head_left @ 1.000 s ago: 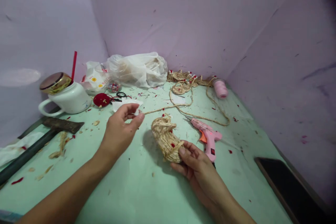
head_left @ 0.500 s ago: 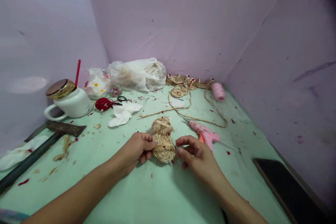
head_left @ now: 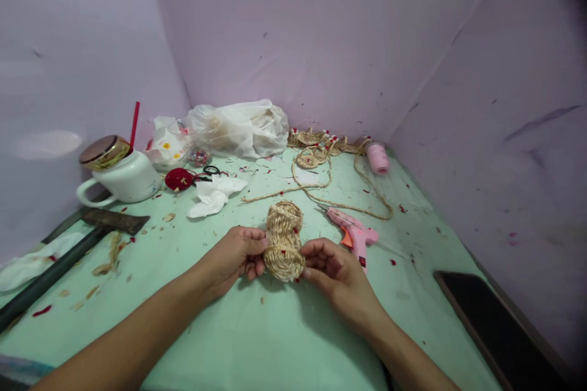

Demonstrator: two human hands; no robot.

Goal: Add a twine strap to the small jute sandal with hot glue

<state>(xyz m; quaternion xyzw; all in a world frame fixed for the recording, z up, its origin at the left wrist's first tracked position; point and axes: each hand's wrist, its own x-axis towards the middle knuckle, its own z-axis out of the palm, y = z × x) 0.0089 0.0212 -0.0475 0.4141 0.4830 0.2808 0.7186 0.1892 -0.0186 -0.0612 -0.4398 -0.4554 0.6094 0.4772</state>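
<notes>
A small woven straw-rope piece [head_left: 284, 238], slipper-shaped with rounded ends and a narrower middle, is held low over the green table. Bits of red show on it, and a strand crosses its near half. My left hand [head_left: 245, 255] pinches its left edge between thumb and fingers. On the opposite side my right hand [head_left: 328, 266] has thumb and fingertips closed on the right edge. Just beyond my right hand lies a pink glue gun [head_left: 352, 229] with an orange trigger. Straw rope [head_left: 343, 203] loops across the table behind the piece.
Further back are more woven straw pieces [head_left: 312, 157], a pink thread spool [head_left: 378, 157] and a plastic bag [head_left: 241, 128]. On the left stand a white mug [head_left: 131, 178], a hammer [head_left: 114, 220], a red pincushion [head_left: 178, 179] and crumpled tissue [head_left: 215, 194]. A dark phone [head_left: 495, 324] lies right.
My right hand has moved in to the left and closed on the straw piece's right edge. My left hand keeps its hold. The view has shifted slightly.
</notes>
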